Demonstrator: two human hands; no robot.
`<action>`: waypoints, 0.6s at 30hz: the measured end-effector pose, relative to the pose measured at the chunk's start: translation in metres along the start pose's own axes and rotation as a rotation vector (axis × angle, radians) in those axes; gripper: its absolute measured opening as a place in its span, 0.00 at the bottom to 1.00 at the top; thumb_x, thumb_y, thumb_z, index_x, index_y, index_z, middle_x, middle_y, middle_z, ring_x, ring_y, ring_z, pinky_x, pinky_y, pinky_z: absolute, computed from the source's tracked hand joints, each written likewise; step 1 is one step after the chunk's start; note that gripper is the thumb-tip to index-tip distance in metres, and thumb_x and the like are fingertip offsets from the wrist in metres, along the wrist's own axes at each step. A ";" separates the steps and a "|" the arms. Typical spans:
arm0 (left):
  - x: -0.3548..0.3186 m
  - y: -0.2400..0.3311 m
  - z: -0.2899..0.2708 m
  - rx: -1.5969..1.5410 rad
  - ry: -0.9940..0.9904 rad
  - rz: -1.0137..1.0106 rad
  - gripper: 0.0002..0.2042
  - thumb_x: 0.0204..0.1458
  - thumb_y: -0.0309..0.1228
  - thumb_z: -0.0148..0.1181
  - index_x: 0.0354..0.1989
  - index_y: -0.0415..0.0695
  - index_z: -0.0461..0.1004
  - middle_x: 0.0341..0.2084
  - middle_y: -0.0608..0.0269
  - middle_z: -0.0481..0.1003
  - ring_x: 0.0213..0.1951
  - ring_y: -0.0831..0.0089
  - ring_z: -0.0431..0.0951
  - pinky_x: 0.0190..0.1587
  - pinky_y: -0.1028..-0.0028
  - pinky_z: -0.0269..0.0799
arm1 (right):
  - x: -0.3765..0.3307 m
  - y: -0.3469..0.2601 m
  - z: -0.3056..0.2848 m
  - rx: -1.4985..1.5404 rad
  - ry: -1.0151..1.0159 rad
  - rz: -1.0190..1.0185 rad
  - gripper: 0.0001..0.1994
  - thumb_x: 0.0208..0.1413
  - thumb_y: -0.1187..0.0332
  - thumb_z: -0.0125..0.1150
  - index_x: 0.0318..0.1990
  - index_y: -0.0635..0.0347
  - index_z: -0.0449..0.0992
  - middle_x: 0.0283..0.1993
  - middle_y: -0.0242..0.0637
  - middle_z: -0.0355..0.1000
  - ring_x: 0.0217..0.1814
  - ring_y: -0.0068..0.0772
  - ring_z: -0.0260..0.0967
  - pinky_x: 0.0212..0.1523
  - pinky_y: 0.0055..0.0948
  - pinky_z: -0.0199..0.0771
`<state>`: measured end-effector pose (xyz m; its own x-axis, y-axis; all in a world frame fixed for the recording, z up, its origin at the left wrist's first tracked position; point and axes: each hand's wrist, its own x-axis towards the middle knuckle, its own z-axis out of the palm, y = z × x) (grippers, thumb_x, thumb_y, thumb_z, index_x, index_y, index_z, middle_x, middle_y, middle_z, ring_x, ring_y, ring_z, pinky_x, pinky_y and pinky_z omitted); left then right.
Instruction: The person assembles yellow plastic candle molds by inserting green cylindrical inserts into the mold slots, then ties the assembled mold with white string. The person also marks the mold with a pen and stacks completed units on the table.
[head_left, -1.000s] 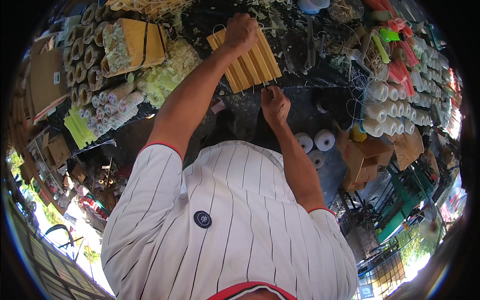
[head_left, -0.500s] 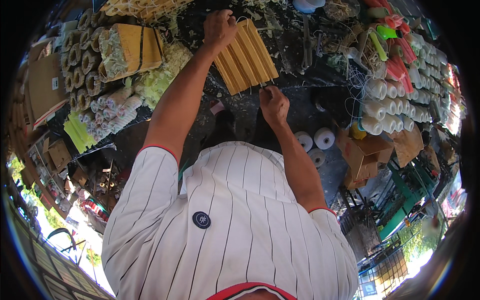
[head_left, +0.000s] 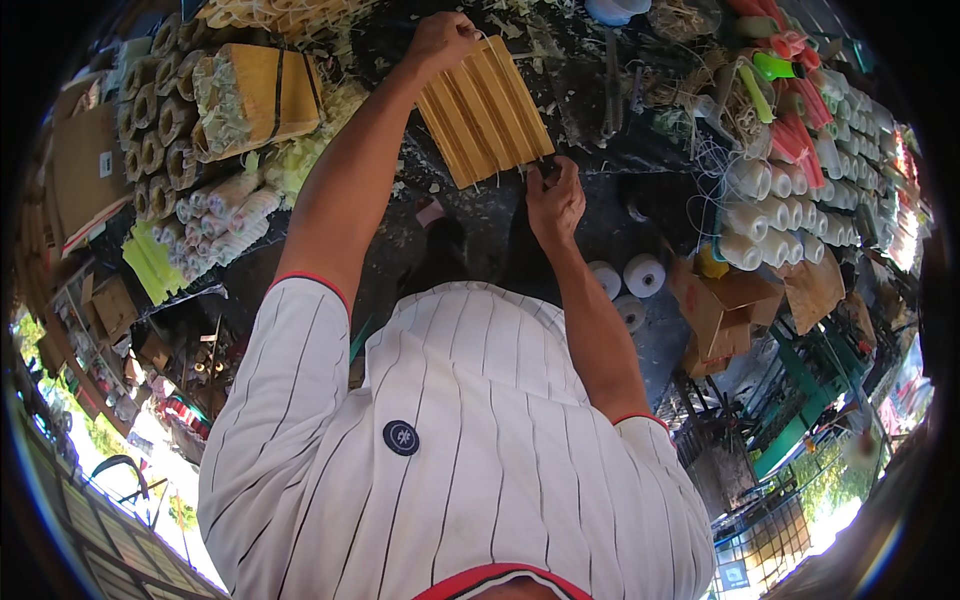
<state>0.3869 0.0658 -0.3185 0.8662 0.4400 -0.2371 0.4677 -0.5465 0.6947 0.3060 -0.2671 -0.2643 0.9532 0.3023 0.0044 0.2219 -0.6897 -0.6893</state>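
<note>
Midway, grooved board (head_left: 487, 112), banded block (head_left: 262, 95) left, rolls (head_left: 780, 213) right

Grooved yellow block (head_left: 485, 112) between left hand (head_left: 443, 42) and right hand (head_left: 556, 203)

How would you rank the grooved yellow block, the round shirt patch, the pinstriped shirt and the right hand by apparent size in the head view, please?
1. Pinstriped shirt, enlarged by nearness to the camera
2. Grooved yellow block
3. Right hand
4. Round shirt patch

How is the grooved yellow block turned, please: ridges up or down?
Ridges up: the grooved yellow block shows them in the head view.
</note>
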 end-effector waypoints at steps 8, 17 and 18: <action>0.012 -0.008 -0.003 0.148 -0.012 0.021 0.15 0.65 0.42 0.63 0.51 0.46 0.83 0.35 0.54 0.85 0.33 0.63 0.87 0.42 0.57 0.84 | 0.000 0.014 0.007 0.043 -0.037 -0.132 0.07 0.56 0.69 0.72 0.39 0.59 0.80 0.32 0.43 0.77 0.32 0.52 0.77 0.33 0.45 0.76; 0.002 -0.013 -0.013 -0.002 -0.081 -0.090 0.21 0.61 0.39 0.69 0.60 0.44 0.79 0.47 0.53 0.84 0.45 0.60 0.86 0.49 0.58 0.84 | 0.005 -0.004 -0.001 0.044 -0.002 0.000 0.10 0.52 0.68 0.75 0.35 0.60 0.78 0.27 0.39 0.74 0.28 0.43 0.74 0.32 0.40 0.74; -0.001 -0.018 -0.017 -0.020 -0.078 -0.067 0.22 0.60 0.38 0.70 0.60 0.44 0.79 0.48 0.53 0.83 0.46 0.60 0.85 0.50 0.57 0.84 | 0.005 -0.005 -0.001 0.043 -0.004 -0.010 0.10 0.52 0.68 0.75 0.35 0.60 0.78 0.27 0.39 0.74 0.28 0.43 0.75 0.31 0.40 0.74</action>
<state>0.3741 0.0874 -0.3192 0.8442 0.4183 -0.3352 0.5225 -0.5027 0.6887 0.3095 -0.2626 -0.2600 0.9501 0.3117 0.0080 0.2220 -0.6581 -0.7195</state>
